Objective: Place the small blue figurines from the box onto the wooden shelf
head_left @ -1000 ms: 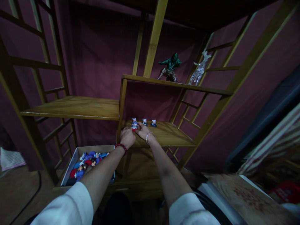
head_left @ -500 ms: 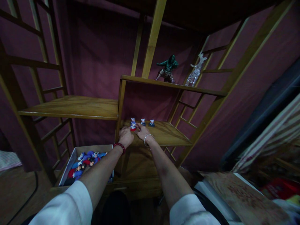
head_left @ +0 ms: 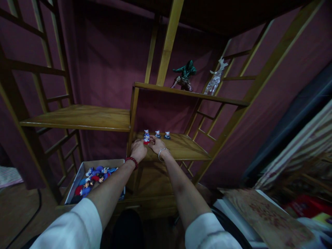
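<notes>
A small figurine (head_left: pixel 146 139) with a purple-blue top, white face and red base is at the front of the low right shelf (head_left: pixel 181 147). My left hand (head_left: pixel 138 150), a red bead bracelet at its wrist, has its fingers curled against the figurine's left side. From the right, my right hand (head_left: pixel 156 145), with a silver bangle, pinches the same figurine. Behind it stands a similar dark-based figurine (head_left: pixel 146 132), partly covered. Two more dark-based figurines, one in the middle (head_left: pixel 157 134) and one on the right (head_left: pixel 167 135), line up beside it.
An open box (head_left: pixel 77 180) of jumbled figurines sits at lower left, under my left forearm. The upper right shelf (head_left: pixel 192 92) carries a green hooded statue (head_left: pixel 185 75) and a clear deer figure (head_left: pixel 215 79). A wooden post (head_left: pixel 132 117) rises left of my hands.
Both hands stay at the figurine on the shelf, with hardly any movement. The whole view has shifted very slightly.
</notes>
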{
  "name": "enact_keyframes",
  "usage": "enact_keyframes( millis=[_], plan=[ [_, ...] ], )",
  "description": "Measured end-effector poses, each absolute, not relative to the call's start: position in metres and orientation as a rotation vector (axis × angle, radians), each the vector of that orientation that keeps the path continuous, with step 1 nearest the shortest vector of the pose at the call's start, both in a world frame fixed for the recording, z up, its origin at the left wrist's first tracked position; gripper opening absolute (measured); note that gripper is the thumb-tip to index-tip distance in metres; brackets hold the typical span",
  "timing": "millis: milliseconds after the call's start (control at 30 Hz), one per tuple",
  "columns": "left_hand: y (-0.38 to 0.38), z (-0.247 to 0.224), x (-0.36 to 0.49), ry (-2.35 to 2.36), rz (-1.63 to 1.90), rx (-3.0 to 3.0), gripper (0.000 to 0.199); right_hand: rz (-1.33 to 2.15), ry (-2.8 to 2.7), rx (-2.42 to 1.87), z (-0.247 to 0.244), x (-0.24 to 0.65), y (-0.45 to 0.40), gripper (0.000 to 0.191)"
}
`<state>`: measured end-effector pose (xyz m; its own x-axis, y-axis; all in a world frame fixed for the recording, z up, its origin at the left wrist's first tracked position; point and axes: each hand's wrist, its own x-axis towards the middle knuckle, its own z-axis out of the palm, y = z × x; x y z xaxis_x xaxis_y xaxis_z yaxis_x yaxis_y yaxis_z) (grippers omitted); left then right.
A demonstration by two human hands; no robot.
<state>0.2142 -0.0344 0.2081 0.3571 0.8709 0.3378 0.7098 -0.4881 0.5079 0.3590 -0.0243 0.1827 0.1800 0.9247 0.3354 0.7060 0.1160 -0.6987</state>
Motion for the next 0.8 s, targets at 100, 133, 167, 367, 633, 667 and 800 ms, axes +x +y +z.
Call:
enact_keyframes(
  millis=[100,133,167,367,633,667,800],
  plan=[
    [-0.0354,0.21,0.2134,1.409,0.825,2.337,0.037,0.378,-1.554,-1.617,0.1847,0.3572,-0.0262,0.045],
    [-0.0358,0.2106,0.2133,1.408,0.822,2.336,0.037,0.395,-1.545,-1.613,0.1858,0.3561,-0.0271,0.045],
    [-0.0361,0.211,0.2132,1.407,0.82,2.336,0.037,0.412,-1.537,-1.605,0.1871,0.3549,-0.028,0.046],
    [-0.0374,0.2114,0.2136,1.416,0.835,2.309,0.039,0.524,-1.471,-1.522,0.1906,0.3493,-0.0303,0.05],
    [-0.0388,0.2131,0.2127,1.437,0.823,2.302,0.039,0.495,-1.46,-1.551,0.1822,0.3552,-0.0233,0.049],
    [-0.0389,0.2133,0.2126,1.435,0.823,2.306,0.039,0.485,-1.467,-1.557,0.182,0.3556,-0.023,0.048],
    [-0.0397,0.2141,0.2124,1.433,0.832,2.31,0.038,0.42,-1.504,-1.587,0.1828,0.3559,-0.0233,0.048]
  ],
)
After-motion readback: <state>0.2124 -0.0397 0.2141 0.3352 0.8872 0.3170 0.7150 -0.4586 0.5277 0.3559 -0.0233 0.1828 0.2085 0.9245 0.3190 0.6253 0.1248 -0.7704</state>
